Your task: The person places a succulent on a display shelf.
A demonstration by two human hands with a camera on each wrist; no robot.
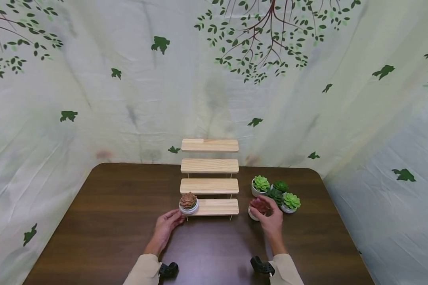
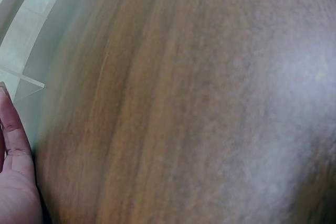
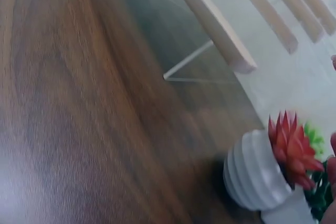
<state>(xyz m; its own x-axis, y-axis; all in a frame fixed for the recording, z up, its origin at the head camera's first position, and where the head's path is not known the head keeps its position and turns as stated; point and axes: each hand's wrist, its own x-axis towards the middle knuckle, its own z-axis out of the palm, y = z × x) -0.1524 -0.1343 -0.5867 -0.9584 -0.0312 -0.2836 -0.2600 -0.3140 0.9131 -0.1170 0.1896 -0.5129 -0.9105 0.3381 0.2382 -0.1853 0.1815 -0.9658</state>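
On the left end of the lowest tier of a wooden shelf stand [image 1: 214, 207] is a brown succulent [image 1: 188, 200] in a white pot. My left hand [image 1: 167, 225] is at the pot's lower left, its fingers extended to the pot's edge. In the left wrist view, part of that hand [image 2: 18, 182] shows; the pot is out of sight. My right hand [image 1: 272, 221] reaches over a red succulent [image 3: 294, 150] in a ribbed white pot [image 3: 254, 171] on the table, thumb and fingers spread around the plant. In the right wrist view its fingertips are at the right edge.
Several green succulents in white pots, among them a bright one [image 1: 291, 201], stand just beyond and right of the red one. The stand's upper tiers [image 1: 209, 166] rise toward the back of the brown table [image 1: 128, 198]. A leaf-printed cloth [image 1: 146, 99] hangs behind.
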